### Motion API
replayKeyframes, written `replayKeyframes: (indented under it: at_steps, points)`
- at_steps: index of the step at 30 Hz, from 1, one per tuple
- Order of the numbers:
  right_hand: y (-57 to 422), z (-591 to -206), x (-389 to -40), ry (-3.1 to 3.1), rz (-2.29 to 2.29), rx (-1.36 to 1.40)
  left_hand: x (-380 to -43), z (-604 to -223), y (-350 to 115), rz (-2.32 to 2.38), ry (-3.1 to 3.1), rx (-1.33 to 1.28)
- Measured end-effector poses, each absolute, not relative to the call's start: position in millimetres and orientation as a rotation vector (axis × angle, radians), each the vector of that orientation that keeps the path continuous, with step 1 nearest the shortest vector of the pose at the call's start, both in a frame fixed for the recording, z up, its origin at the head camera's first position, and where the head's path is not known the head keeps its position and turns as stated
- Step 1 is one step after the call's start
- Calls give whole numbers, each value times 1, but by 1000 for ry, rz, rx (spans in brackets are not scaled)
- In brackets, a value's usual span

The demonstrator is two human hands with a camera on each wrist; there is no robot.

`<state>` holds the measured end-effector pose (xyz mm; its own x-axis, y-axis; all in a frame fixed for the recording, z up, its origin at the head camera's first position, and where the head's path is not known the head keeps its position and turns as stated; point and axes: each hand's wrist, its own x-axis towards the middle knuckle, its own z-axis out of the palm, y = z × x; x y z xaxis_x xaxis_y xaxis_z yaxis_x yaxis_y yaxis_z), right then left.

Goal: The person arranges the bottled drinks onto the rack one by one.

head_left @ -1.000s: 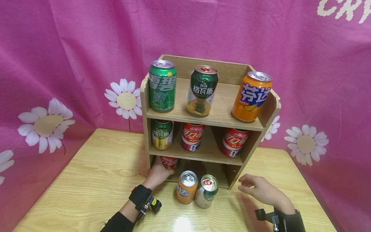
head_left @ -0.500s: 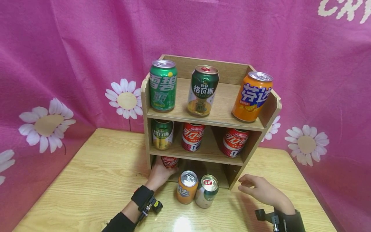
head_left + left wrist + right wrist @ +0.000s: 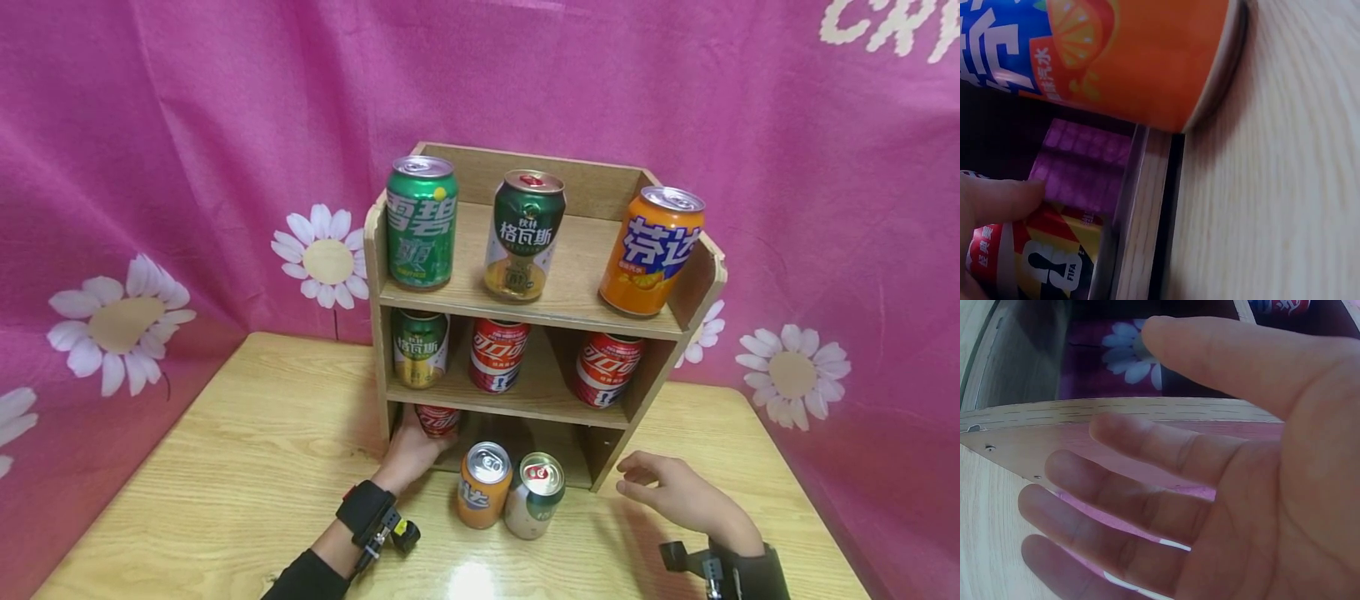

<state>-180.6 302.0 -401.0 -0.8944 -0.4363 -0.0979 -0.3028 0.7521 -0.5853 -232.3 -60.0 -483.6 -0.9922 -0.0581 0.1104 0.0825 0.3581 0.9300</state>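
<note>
My left hand (image 3: 411, 450) reaches into the left end of the bottom shelf and grips a red cola can (image 3: 438, 420). In the left wrist view the thumb (image 3: 1004, 199) lies along the side of that cola can (image 3: 1054, 262), which stands on the shelf board. Most of the can's upper part is hidden by the shelf above. Just right of this hand, an orange soda can (image 3: 484, 485) stands on the table, beside a green and cream can (image 3: 535, 495). My right hand (image 3: 671, 492) is held off the shelf's right side, fingers relaxed, nothing in it.
A wooden three-tier shelf (image 3: 510, 406) stands on the table (image 3: 225, 467). Its top bears a green can (image 3: 422, 223), a dark green and gold can (image 3: 525, 236) and an orange can (image 3: 651, 252). Several cans fill the middle tier. A pink flowered cloth (image 3: 225, 125) hangs behind.
The left hand and wrist shift very slightly at the cola can, which stays in the same place. The right hand and the other cans have not visibly moved.
</note>
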Motion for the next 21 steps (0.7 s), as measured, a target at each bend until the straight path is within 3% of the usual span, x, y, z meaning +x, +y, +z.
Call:
replayKeyframes:
  at_steps: [21]
  points:
    - [302, -398, -179, 2716, -852, -551, -234, -486, -58, -1840, -2417, -9]
